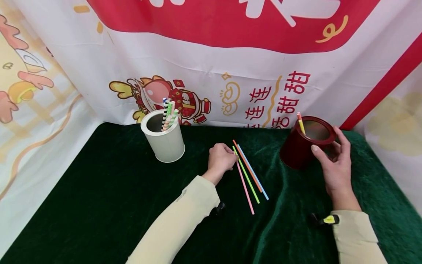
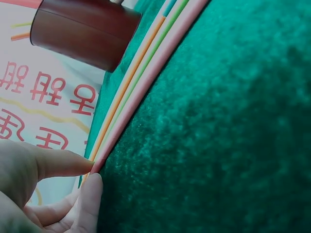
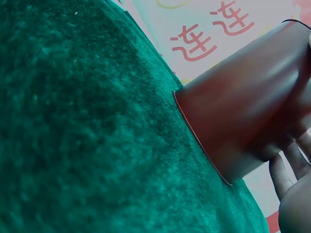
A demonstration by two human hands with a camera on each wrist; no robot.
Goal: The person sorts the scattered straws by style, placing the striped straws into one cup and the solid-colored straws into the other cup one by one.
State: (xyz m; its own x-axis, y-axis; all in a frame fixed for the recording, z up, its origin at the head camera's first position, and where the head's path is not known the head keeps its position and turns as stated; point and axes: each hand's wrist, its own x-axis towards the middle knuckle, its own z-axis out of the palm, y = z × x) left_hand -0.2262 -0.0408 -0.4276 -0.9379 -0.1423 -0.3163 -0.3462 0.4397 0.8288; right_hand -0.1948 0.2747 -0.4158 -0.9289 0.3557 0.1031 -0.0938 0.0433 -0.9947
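Near the middle of the table my left hand [image 1: 221, 159] pinches the far end of a pink straw [image 1: 245, 189] between thumb and fingertip. Beside it lie a green straw [image 1: 252, 186], an orange straw [image 1: 251, 171] and a blue straw [image 1: 257, 176], nearly parallel on the cloth. In the left wrist view the pinched straw [image 2: 141, 99] runs close alongside the others. My right hand [image 1: 339, 168] grips the right side of a dark red canister [image 1: 293, 148], thumb near the rim. An orange and a yellow straw [image 1: 301, 125] stick out of its opening.
To the left stands a white canister [image 1: 166, 146] with several striped straws [image 1: 169, 113] in it. Dark green velvet cloth [image 1: 108, 198] covers the table. A printed white and red curtain [image 1: 197, 58] hangs along the back edge.
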